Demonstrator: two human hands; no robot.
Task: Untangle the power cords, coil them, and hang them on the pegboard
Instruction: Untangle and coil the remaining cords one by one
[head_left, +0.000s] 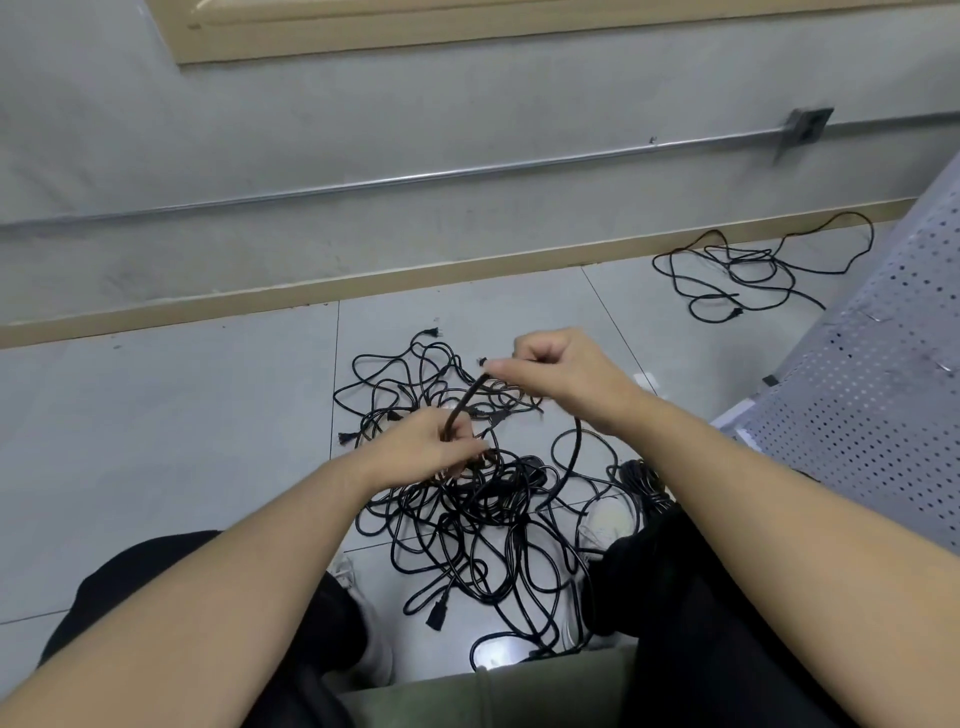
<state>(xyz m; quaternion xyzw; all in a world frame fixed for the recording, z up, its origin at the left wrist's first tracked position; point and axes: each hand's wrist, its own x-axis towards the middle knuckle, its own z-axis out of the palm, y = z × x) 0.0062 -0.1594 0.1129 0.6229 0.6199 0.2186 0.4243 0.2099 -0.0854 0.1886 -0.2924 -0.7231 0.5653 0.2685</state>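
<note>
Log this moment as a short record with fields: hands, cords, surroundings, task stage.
left hand: left hand grips a stretch of black cord above the pile
right hand: right hand pinches the same cord further along
main pile: tangled black power cords on the tiled floor, between the person's feet
second pile: looser cords by the wall
pegboard: perforated grey panel at right; no cord seen on it
task stage: untangling; nothing hung yet
</note>
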